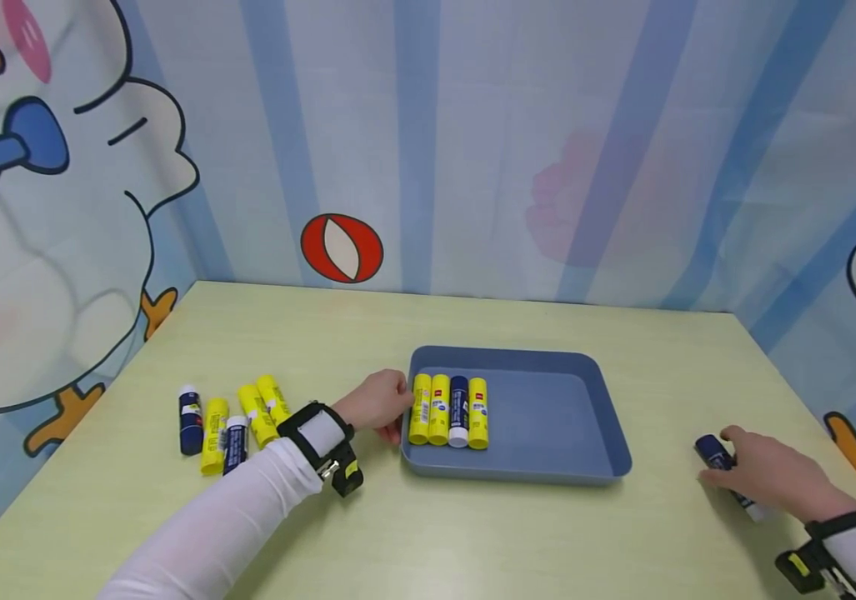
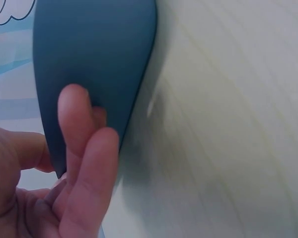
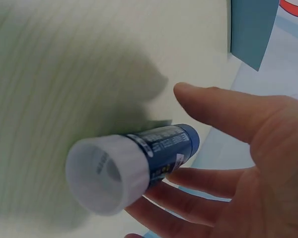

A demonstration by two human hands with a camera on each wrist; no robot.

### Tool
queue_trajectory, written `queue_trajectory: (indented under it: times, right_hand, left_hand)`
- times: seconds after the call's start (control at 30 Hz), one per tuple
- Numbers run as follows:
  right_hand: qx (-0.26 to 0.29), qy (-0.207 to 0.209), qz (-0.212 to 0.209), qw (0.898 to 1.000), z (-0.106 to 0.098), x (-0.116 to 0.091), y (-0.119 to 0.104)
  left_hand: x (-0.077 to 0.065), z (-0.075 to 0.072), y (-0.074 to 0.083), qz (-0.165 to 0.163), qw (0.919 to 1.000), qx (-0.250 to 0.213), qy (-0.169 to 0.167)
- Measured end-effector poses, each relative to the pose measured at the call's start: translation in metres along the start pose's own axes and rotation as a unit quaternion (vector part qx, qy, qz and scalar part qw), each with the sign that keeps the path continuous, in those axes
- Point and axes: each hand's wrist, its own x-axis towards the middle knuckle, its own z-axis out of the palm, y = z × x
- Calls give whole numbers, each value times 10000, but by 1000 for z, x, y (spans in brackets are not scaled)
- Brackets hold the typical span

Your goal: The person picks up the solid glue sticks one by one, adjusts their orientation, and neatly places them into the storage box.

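Ten sticks, six yellow and four blue, distributed in three places about one table. In the tray, four lie side by side against the left wall: yellow stick, yellow stick, blue stick and yellow stick, in order from the left. Five more lie left of the tray, near the left forearm: blue stick, yellow stick, blue stick, yellow stick and yellow stick.

The tenth, a blue stick, lies well apart, right of the tray, at the right hand. Its white end points toward the wrist, its blue end away. The thumb stands clear on one side; the fingers lie along the other, close against the barrel, though contact is uncertain. The gap between thumb and fingers is wide.

The left hand pinches the tray's left wall, fingers on the outer face, thumb across the rim. Each wrist bears one black strap.
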Motion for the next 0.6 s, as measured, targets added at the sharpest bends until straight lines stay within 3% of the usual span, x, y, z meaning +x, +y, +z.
queue_trajectory:
  times: [0.33, 0.6]
  right_hand:
    - [100, 137, 253, 9995, 13, 10, 11]
    - [295, 275, 434, 9982, 13, 4, 2]
  left_hand:
    - [0, 0, -1, 81, 10000, 6, 17]
    - [-2, 1, 1, 15, 10000, -19, 5]
